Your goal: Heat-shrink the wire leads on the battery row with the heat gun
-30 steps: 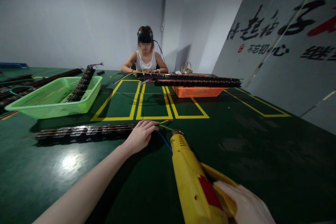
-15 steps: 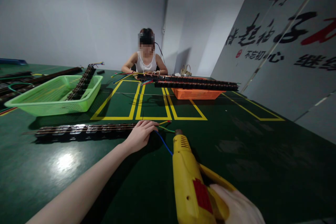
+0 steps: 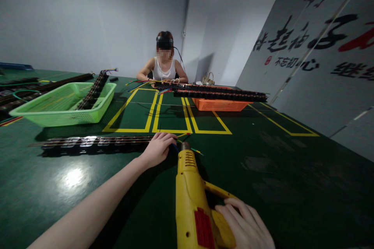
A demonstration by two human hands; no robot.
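Note:
On the table lies a long black strip (image 3: 117, 146) of linked segments with copper-coloured lines along it. My left hand (image 3: 159, 149) is closed over its right end, where thin coloured wires (image 3: 196, 150) come out; my fingertips are partly hidden. My right hand (image 3: 245, 221) grips the handle of a yellow heat gun (image 3: 188, 183) with a red patch on its side. Its metal nozzle points away from me, close to the wires and just right of my left fingers. A blue wire is mostly hidden behind the gun.
At the left stands a green basket (image 3: 62, 118) with another black strip leaning in it. More strips lie beyond its left side. An orange basket (image 3: 222, 105) carries several strips at the far side, where a co-worker (image 3: 164, 68) sits. Yellow lines mark the green table (image 3: 292, 190).
The heat gun and my right hand have moved left, bringing the nozzle nearer my left hand and over the wires. My left hand stays on the strip's end.

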